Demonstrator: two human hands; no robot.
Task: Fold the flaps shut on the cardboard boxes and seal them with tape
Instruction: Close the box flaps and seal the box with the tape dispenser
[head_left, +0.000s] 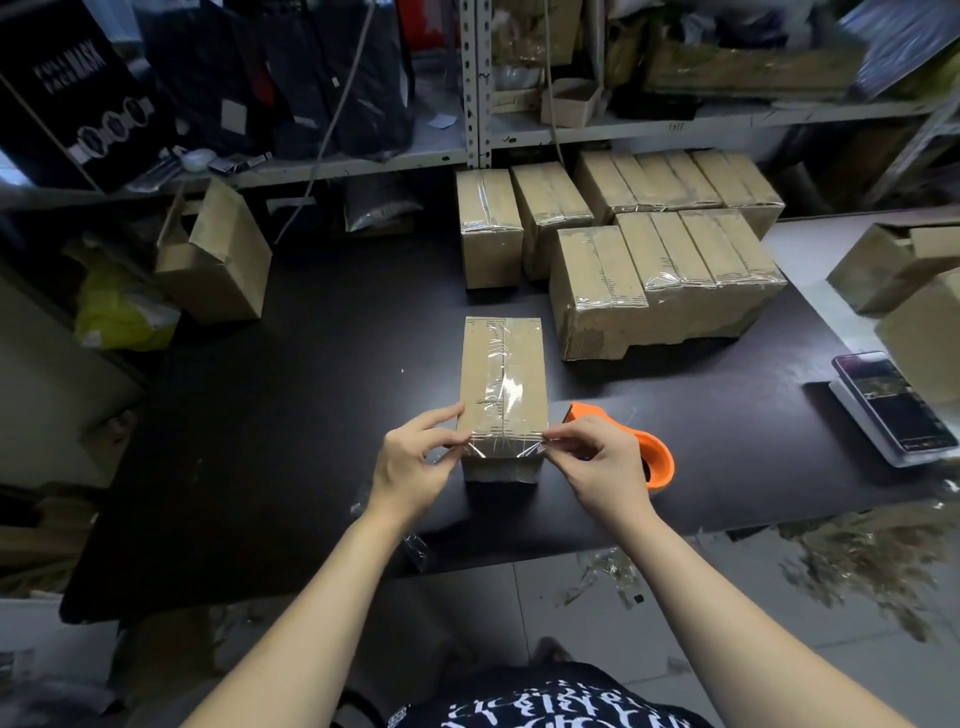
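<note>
With left hand (410, 467) and right hand (597, 462), pinches corners of clear tape (506, 389) at near end of cardboard box (475, 364) on dark table (311, 415); seems light, stiff, best steadied by side walls.

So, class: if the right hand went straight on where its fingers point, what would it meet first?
The right hand points leftward at the near corner of the cardboard box, where it pinches the clear tape. The box comes first, probably; the left hand lies beyond.
</note>
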